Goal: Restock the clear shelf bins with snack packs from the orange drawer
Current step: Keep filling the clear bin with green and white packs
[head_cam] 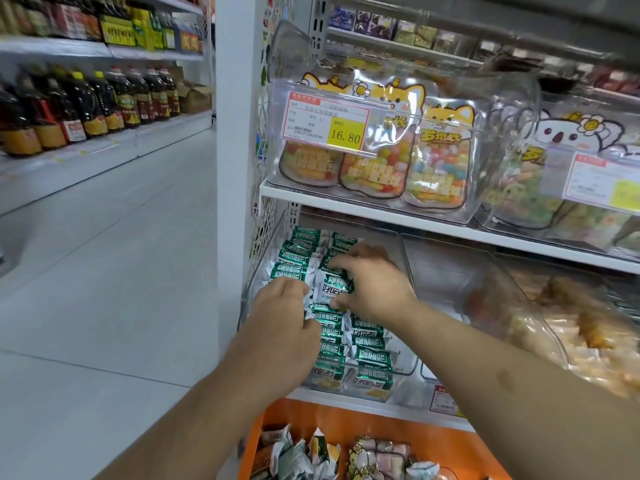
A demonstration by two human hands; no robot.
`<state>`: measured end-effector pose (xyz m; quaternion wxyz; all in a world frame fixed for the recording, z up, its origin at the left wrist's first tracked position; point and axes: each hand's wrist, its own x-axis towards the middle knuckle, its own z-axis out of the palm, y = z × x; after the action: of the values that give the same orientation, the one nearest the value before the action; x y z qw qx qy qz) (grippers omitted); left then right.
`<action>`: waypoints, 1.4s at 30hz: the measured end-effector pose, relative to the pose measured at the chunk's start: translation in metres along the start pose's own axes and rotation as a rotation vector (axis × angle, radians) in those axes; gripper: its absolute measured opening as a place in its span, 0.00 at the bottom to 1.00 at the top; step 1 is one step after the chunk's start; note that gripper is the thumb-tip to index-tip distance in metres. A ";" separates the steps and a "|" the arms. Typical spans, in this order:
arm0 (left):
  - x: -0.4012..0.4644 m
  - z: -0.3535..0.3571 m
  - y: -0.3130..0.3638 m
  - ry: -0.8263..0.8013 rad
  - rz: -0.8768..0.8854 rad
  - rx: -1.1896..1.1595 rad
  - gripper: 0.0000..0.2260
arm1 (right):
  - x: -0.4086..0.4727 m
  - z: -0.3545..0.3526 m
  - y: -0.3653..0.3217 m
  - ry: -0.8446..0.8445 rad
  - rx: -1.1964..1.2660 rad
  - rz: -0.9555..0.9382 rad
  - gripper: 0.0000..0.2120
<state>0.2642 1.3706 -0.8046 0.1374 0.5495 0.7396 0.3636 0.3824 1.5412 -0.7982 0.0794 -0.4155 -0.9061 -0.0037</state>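
Note:
A clear shelf bin (408,355) on the lower shelf holds rows of green-and-white snack packs (370,341). Both my hands reach into it from above. My right hand (374,285) pinches one green-and-white pack (337,287) between thumb and fingers, in the middle of the bin. My left hand (282,306) lies at the bin's left side with its fingers curled over packs there; what they grip is hidden. Below the shelf, the orange drawer (408,434) stands pulled out with more loose snack packs (322,452) inside.
A second clear bin (485,289) to the right holds orange-brown snacks. Above, a clear bin of cat-shaped candy bags (374,168) carries a 16.80 price tag (325,121). A white pillar (235,133) stands left of the shelves. Oil bottles (86,105) line the aisle's far shelf.

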 end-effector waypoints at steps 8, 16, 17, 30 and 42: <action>0.001 0.001 -0.001 0.006 -0.005 0.003 0.19 | 0.007 0.005 0.003 -0.049 0.115 0.156 0.58; 0.002 0.002 -0.005 0.004 -0.013 0.006 0.18 | 0.031 -0.001 0.008 -0.291 0.269 0.227 0.69; 0.002 0.002 -0.005 0.006 -0.015 0.006 0.18 | 0.034 -0.001 0.008 -0.297 0.270 0.224 0.69; 0.002 0.002 -0.003 -0.001 -0.027 0.001 0.17 | 0.040 0.000 0.017 -0.332 0.212 0.174 0.66; 0.000 0.002 -0.005 -0.008 -0.011 0.000 0.17 | 0.026 0.010 0.011 -0.308 0.453 0.338 0.69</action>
<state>0.2620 1.3712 -0.8096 0.1425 0.5470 0.7419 0.3608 0.3726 1.5693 -0.8050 0.0313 -0.5277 -0.8034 0.2742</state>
